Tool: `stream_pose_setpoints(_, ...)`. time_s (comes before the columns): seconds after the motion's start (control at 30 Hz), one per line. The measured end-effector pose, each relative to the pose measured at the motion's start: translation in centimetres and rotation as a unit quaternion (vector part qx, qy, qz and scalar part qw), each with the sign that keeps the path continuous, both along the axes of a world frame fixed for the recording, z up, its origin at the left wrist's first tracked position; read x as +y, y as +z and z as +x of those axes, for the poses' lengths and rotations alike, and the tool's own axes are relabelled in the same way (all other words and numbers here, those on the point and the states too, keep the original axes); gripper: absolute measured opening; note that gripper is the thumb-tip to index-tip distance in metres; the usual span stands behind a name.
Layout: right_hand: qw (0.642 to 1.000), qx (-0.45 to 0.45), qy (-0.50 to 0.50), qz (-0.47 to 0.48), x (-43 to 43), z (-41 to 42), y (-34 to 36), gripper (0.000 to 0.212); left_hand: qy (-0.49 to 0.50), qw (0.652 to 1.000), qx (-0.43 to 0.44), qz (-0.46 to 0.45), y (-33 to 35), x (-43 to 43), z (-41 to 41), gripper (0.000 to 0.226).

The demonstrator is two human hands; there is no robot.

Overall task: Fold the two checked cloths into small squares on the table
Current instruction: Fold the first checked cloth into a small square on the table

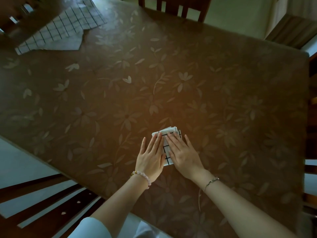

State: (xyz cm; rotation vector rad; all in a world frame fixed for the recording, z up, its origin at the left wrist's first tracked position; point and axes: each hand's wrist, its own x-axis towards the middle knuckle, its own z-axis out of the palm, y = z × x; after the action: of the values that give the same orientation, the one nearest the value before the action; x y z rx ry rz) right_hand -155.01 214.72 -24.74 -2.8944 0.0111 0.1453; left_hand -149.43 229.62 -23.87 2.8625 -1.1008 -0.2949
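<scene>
While you pressed your left hand (151, 160) and right hand (182, 155) flat, side by side, on the folded cloth (169, 133) near you, it looked done. Next, reach the other cloth (65, 31), far off across the worktop (223, 93).

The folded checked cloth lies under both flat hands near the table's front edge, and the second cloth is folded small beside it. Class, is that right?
Not quite. The head view shows the second cloth lying spread out at the table's far left corner. Both hands, left and right, do press the folded cloth.
</scene>
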Motion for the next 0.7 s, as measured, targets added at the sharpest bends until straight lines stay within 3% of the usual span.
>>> stream_pose_setpoints(0.3, 1.000, 0.020, -0.005, 0.008, 0.0, 0.0, -0.1, 0.054, -0.016, 1.000, 0.025, 0.002, -0.2, 0.1, 0.3, 0.055)
stream_pose_setpoints(0.4, 0.979, 0.001, -0.068, 0.190, 0.0, 0.0, 1.8, 0.051, 0.044, 0.982, 0.107, -0.147, 1.2, 0.0, 0.8, 0.051)
stream_pose_setpoints(0.43, 0.957, -0.025, -0.130, 0.256, 0.0, -0.3, 2.6, 0.049, 0.114, 0.959, 0.126, -0.226, 1.9, -0.1, 0.6, 0.047)
stream_pose_setpoints(0.5, 0.893, -0.070, -0.276, 0.349, -0.2, -1.0, 3.9, 0.041, 0.285, 0.866, 0.202, -0.357, 3.2, -0.4, 0.1, 0.040)
stream_pose_setpoints(0.57, 0.819, -0.041, -0.374, 0.433, -0.3, -1.6, 4.5, 0.038, 0.384, 0.755, 0.324, -0.421, 3.6, -0.6, -0.7, 0.037)
stream_pose_setpoints(0.6, 0.796, -0.019, -0.397, 0.457, -0.3, -1.8, 4.6, 0.038, 0.404, 0.721, 0.359, -0.434, 3.6, -0.7, -1.0, 0.037)
stream_pose_setpoints(0.7, 0.793, 0.011, -0.403, 0.457, 0.1, -2.2, 4.9, 0.039, 0.413, 0.685, 0.400, -0.448, 3.7, -1.1, -1.4, 0.037)
